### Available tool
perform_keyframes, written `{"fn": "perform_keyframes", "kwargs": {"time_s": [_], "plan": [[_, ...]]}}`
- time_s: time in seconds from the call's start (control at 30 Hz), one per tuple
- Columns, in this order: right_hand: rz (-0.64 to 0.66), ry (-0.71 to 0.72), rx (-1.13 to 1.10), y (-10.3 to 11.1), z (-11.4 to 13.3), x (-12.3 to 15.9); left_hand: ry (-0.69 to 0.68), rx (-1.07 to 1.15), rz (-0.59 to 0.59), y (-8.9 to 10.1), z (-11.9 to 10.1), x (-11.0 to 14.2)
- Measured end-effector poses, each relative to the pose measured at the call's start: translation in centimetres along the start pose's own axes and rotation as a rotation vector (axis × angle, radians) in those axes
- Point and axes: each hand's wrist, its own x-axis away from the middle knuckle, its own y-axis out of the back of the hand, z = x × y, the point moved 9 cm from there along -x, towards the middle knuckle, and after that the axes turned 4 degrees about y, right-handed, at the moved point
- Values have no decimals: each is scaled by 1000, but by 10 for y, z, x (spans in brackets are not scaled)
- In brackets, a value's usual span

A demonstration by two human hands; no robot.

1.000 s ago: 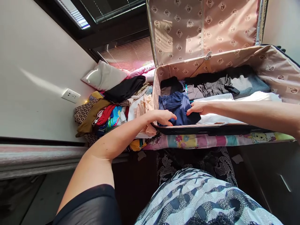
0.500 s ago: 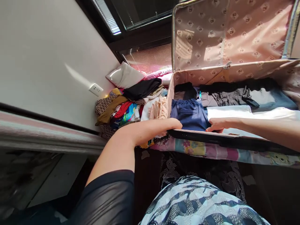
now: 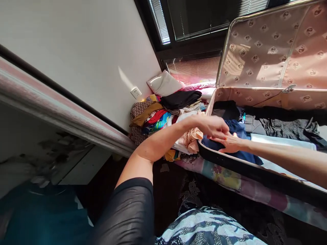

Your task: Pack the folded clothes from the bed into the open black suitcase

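An open suitcase (image 3: 222,159) holds folded clothes, among them a navy garment with a gathered waistband (image 3: 236,127) at its left end. My right hand (image 3: 231,143) lies on this garment with the fingers stretched out and partly spread. Just above the suitcase's left front corner is my left hand (image 3: 213,127), close beside the right one. Its fingers look bent but are blurred, and whether they grip anything is unclear. A light pink garment (image 3: 191,139) hangs by the corner under my left forearm.
Left of the suitcase lies a heap of clothes (image 3: 153,117), with a black garment (image 3: 181,98) on top and a pale pillow (image 3: 165,83) behind. The raised lid (image 3: 265,51) stands at the back right. A wall with a socket (image 3: 136,92) rises at left.
My left hand has lifted from the suitcase edge and moved in beside the right. My right hand has shifted onto the navy garment, which looks more rumpled. The view has turned left.
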Motion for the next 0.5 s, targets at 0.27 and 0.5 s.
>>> {"fn": "perform_keyframes", "kwargs": {"time_s": [0.27, 0.5], "plan": [[198, 11, 388, -38, -19, -13, 793, -143, -858, 120, 210, 121], [289, 11, 547, -47, -27, -16, 901, -322, -624, 120, 245, 37]]}}
